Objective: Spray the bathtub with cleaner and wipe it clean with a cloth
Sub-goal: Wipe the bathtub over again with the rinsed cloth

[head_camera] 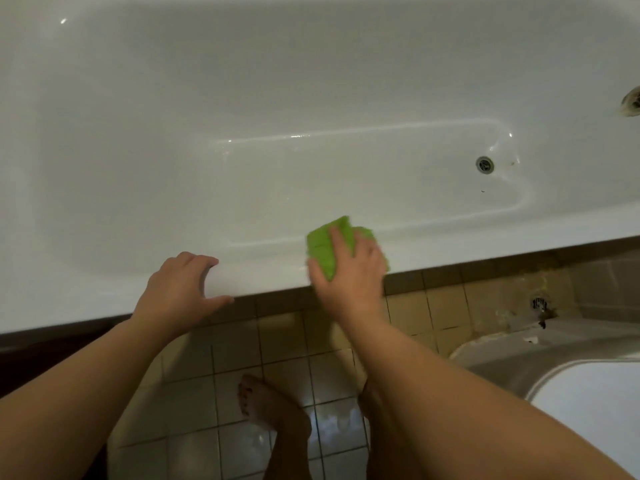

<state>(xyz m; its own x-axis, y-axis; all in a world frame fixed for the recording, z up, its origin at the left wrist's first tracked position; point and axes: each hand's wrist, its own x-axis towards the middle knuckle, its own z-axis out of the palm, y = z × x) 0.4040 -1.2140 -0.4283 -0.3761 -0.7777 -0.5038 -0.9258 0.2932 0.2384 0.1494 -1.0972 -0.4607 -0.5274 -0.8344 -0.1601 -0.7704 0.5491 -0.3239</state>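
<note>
A white bathtub (277, 98) fills the upper part of the view, with wet streaks on its floor. My right hand (349, 275) presses a green cloth (323, 245) onto the tub's near rim, with the fingers spread over the cloth and the thumb at its left edge. My left hand (180, 289) grips the near rim farther left, fingers curled over the top and thumb under the outer edge. No spray bottle is in view.
The drain (485, 164) sits in the tub floor at the right, and an overflow fitting (632, 100) on the right end wall. Below the rim are a tiled floor (221, 375), my bare feet (263, 407) and a white fixture (571, 375) at the lower right.
</note>
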